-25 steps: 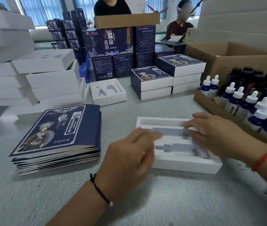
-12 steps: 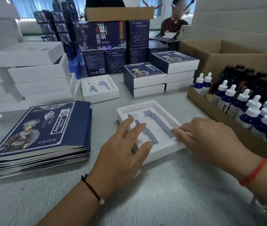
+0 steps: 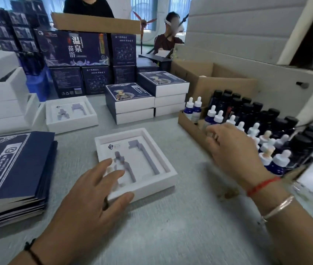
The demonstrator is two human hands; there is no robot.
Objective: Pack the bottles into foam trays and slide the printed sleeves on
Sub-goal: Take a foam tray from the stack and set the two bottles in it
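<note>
A white foam tray (image 3: 159,150) with two empty grey bottle-shaped recesses lies on the table in front of me. My left hand (image 3: 92,194) rests on its near left corner, fingers spread and straight, thumb against the front rim. My right hand (image 3: 232,150) hovers with relaxed fingers and nothing in it over the near end of the cardboard carton (image 3: 188,121) of blue dropper bottles (image 3: 212,115) with white caps; dark-capped bottles (image 3: 247,109) stand behind them. A stack of flat blue printed sleeves (image 3: 12,169) lies at the left.
A second empty foam tray (image 3: 92,119) sits further back. Sleeved finished boxes (image 3: 130,100) are stacked behind it, with white boxes (image 3: 0,104) piled at the left. Big blue cartons (image 3: 75,48) and two people are across the table. An open brown box (image 3: 209,77) stands at the right.
The tray has been turned and now lies square under my left hand. My right hand let go of the tray's right edge and moved right, over the carton of dropper bottles.
</note>
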